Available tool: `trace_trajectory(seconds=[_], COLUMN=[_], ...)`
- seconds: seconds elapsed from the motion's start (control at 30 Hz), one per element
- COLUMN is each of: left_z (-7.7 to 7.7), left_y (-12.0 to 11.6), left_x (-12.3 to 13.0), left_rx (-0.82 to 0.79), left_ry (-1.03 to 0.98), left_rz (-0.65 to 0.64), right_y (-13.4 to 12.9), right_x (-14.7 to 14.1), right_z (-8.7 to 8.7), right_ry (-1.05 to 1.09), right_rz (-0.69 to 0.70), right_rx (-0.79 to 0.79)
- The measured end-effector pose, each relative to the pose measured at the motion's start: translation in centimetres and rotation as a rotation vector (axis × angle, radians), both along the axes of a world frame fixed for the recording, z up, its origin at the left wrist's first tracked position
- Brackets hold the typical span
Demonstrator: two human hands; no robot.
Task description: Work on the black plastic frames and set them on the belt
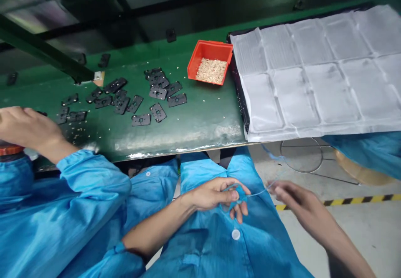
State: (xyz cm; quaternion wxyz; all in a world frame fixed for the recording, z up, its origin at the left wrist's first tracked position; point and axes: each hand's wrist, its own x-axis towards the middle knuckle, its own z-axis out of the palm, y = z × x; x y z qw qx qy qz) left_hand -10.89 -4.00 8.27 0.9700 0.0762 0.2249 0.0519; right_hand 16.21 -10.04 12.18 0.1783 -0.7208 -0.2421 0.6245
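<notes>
My left hand (pixel 216 194) is closed over my lap, with a thin light-blue cord (pixel 258 193) pinched between thumb and fingers. Part of the cord lies in a small loose bundle within that palm. From there a strand runs right to my right hand (pixel 294 198), whose fingers are drawn together on it and slightly blurred. A blue end of the cord trails up past the fingertips toward the table edge. Beneath both hands is a blue work coat (pixel 225 248) with a white button.
Several flat black plastic parts (pixel 140 120) lie scattered on the green table (pixel 200 127). A red bin (pixel 191 67) holds small beige pieces. To its right, a white sheet (pixel 313 81) covers a black tray. A co-worker's hand (pixel 34 131) and blue sleeve are at left.
</notes>
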Motion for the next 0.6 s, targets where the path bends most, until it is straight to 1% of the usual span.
trace_trajectory(seconds=[0.03, 0.07, 0.1, 0.13, 0.17, 0.2, 0.23, 0.27, 0.3, 0.4, 0.43, 0.47, 0.53, 0.6], left_z=[-0.4, -0.7, -1.0, -1.2, -1.3, -1.3, -1.1, -0.8, -0.3, 1.6, 2.2, 2.7, 3.1, 3.0], left_y=[0.1, 0.2, 0.4, 0.6, 0.8, 1.0, 1.1, 1.3, 1.4, 1.5, 1.4, 1.3, 1.2, 1.4], left_x=[0.3, 0.6, 0.9, 1.1, 1.3, 1.3, 1.3, 1.1, 0.8, -0.2, -0.5, -0.7, -0.8, -0.8], left_rx=[-0.043, -0.075, -0.096, -0.106, -0.107, -0.095, -0.061, 0.010, 0.117, 0.596, 0.746, 0.864, 0.998, 1.038], left_ry=[-0.014, -0.020, -0.016, -0.004, 0.007, 0.016, 0.036, 0.089, 0.184, 0.557, 0.615, 0.625, 0.607, 0.655], left_rz=[-0.019, -0.048, -0.078, -0.110, -0.151, -0.199, -0.247, -0.276, -0.272, -0.157, -0.134, -0.130, -0.135, -0.091], right_y=[-0.8, -1.3, -1.4, -1.2, -0.7, 0.0, 0.7, 1.3, 1.8, 2.4, 2.4, 2.3, 2.2, 2.1], right_x=[0.3, 0.1, -0.4, -1.1, -2.0, -2.9, -3.6, -4.2, -4.6, -4.8, -4.7, -4.6, -4.1, -3.6], right_z=[0.4, 0.9, 1.4, 1.8, 1.9, 1.9, 1.7, 1.3, 0.8, -1.3, -1.9, -2.6, -3.7, -4.3], right_ry=[-0.186, -0.318, -0.351, -0.297, -0.179, -0.079, -0.021, 0.016, 0.030, 0.017, 0.010, 0.001, -0.047, -0.187], right_rz=[0.111, 0.169, 0.222, 0.276, 0.355, 0.413, 0.436, 0.453, 0.456, 0.432, 0.421, 0.414, 0.410, 0.370], right_rx=[0.001, 0.053, 0.133, 0.226, 0.292, 0.346, 0.394, 0.430, 0.464, 0.550, 0.563, 0.567, 0.554, 0.631])
